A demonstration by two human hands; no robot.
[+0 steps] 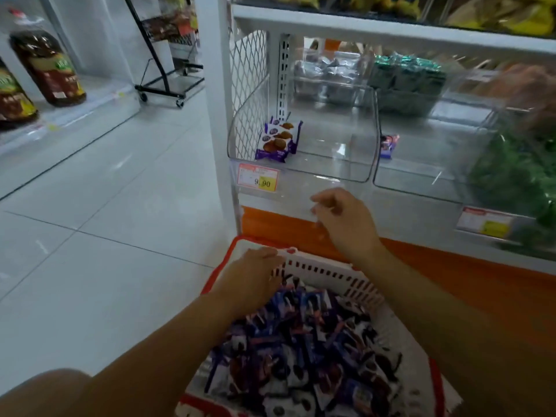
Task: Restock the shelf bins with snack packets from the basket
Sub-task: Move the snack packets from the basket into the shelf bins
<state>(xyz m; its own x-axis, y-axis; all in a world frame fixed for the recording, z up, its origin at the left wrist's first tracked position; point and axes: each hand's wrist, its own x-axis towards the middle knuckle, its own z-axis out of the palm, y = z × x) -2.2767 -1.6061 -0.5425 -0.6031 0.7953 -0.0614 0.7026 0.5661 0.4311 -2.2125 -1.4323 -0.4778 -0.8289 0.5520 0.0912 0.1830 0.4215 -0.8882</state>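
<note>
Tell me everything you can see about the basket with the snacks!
The basket looks like white plastic, with slotted walls and a red edge around it. It sits low in front of the shelf, heaped with purple, blue and white snack packets. The left hand rests on its far left corner.

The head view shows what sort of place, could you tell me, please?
Most likely a shop aisle: clear bins holding snack packets, a price tag reading 9.90, and bottles displayed opposite.

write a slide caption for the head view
Left hand over the packets in the basket, right hand below near-empty bin.
</note>
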